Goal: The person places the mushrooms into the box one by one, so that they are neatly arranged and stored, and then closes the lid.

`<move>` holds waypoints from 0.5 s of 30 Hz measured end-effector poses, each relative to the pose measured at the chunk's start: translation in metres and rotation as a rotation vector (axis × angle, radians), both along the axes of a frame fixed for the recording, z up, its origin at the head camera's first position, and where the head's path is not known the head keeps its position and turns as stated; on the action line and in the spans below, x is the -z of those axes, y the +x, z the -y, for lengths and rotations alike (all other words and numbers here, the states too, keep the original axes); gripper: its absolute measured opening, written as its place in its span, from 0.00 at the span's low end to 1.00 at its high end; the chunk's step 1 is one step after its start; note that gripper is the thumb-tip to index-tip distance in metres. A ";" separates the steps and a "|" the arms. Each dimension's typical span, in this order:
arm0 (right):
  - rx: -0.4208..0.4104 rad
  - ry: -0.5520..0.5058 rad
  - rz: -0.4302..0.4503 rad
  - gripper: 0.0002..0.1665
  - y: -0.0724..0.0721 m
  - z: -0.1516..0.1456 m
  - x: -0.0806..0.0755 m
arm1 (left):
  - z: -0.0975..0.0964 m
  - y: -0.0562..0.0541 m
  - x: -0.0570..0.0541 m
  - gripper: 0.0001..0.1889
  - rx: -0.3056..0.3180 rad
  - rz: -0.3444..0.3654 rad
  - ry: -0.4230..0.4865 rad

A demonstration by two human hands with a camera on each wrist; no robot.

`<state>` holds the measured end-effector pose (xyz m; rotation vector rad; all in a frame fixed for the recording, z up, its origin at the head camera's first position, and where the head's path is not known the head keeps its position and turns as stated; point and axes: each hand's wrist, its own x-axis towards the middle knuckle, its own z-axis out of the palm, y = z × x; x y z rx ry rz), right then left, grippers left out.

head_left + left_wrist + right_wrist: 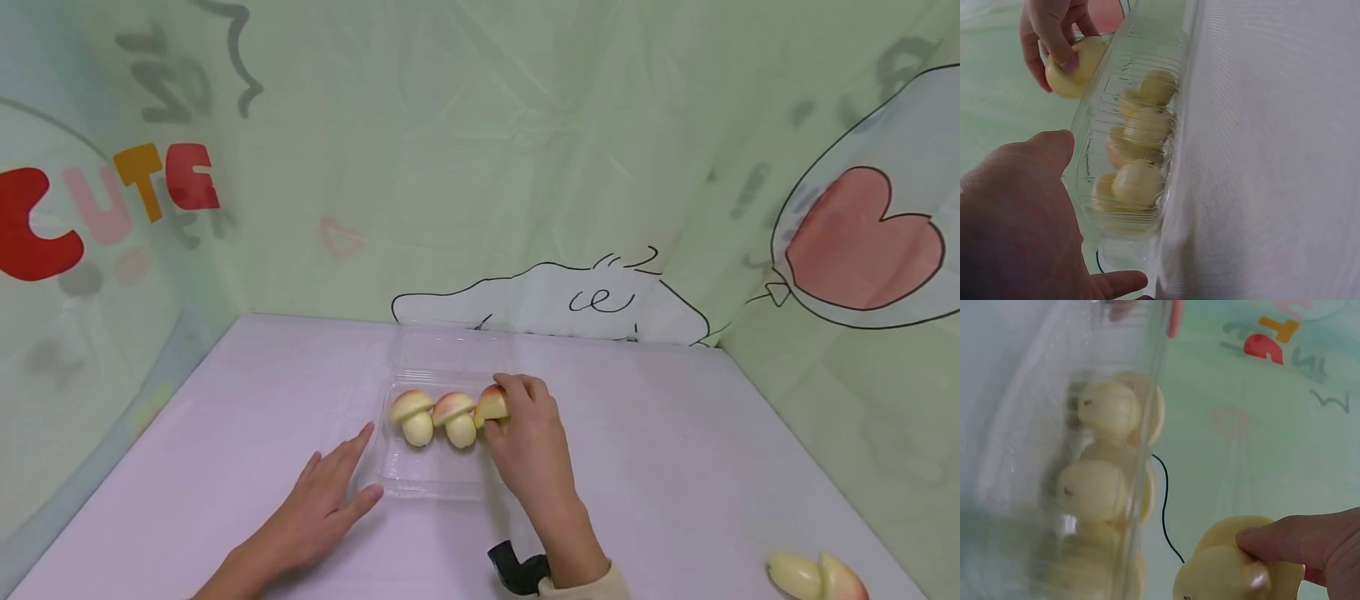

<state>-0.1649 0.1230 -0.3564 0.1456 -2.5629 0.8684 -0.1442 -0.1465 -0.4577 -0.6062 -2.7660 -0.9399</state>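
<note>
At frame centre, the right hand (pixel 528 437) pinches a mushroom-shaped toy (pixel 1219 569) over the clear plastic container (pixel 438 477); the left hand (pixel 322 504), fingers spread beside it, presumably guards against shifting.

Three mushrooms (pixel 454 410) sat in the box (pixel 420 486), its lid (pixel 453 348) toward the back edge of the table (pixel 637 450), a fourth mushroom (pixel 492 404) in the right hand (pixel 534 437), a fifth mushroom (pixel 813 577) toward the near right corner.

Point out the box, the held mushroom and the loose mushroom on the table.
Box (pixel 437 468): head view, on its bare bottom near the front edge.
Held mushroom (pixel 1225 569): right wrist view, on its rounded stem.
Loose mushroom (pixel 804 575): head view, on its pale stem.
</note>
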 end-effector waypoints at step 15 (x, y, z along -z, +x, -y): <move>-0.132 0.066 -0.030 0.29 0.003 0.033 0.021 | -0.001 0.001 -0.002 0.38 -0.011 0.008 -0.008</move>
